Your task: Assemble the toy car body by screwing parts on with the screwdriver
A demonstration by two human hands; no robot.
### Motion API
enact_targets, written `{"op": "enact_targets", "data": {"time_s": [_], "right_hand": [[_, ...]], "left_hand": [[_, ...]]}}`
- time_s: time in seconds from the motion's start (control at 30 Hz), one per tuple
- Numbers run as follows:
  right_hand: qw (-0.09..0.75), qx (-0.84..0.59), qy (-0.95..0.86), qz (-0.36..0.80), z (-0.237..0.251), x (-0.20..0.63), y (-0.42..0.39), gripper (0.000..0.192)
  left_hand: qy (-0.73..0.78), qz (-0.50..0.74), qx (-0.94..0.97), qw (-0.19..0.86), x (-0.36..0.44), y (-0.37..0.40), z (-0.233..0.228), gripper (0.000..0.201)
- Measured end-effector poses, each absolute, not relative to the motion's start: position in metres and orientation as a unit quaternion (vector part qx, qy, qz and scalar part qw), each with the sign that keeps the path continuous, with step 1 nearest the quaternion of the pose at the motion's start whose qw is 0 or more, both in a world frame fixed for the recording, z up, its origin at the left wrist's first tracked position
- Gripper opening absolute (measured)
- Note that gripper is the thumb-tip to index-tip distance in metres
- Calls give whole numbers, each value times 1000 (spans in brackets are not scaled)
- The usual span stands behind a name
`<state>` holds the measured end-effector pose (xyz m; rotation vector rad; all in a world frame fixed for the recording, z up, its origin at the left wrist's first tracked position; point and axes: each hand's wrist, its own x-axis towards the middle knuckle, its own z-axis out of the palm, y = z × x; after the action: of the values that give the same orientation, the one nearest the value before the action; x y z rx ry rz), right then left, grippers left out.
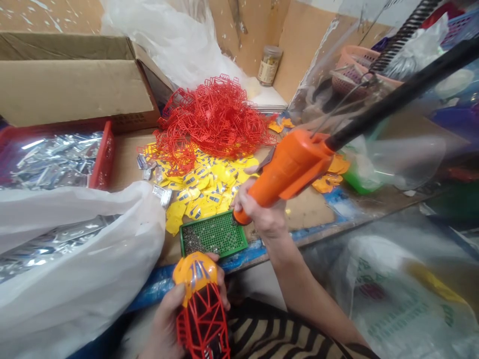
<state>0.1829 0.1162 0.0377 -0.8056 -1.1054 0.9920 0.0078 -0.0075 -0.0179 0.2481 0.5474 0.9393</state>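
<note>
My left hand (pixel 170 311) is closed around a toy car body (pixel 200 294), orange-yellow at the front with a red lattice frame behind. My right hand (pixel 262 212) grips an orange power screwdriver (pixel 292 167), whose lower tip points down at a green perforated tray (pixel 220 234). Small metal screws lie in that tray, gathered mostly at its left side. The screwdriver's bit is hidden at the tray's right end. Behind the tray spreads a heap of yellow printed plastic pieces (pixel 209 184), partly covered by a pile of red lattice frames (pixel 219 117).
A red bin (pixel 107 154) of silvery parts stands left, before a cardboard box (pixel 75 92). A white plastic bag (pixel 123 264) bulges over the table's left front. From the screwdriver a black hose (pixel 404 92) runs up right. A jar (pixel 269 65) stands at the back.
</note>
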Motion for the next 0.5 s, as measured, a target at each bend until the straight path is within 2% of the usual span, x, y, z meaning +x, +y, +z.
{"op": "enact_targets", "data": {"time_s": [0.5], "right_hand": [[656, -352, -494, 449, 36, 182, 117, 38]], "left_hand": [[267, 448, 129, 843, 9, -7, -15, 53]]}}
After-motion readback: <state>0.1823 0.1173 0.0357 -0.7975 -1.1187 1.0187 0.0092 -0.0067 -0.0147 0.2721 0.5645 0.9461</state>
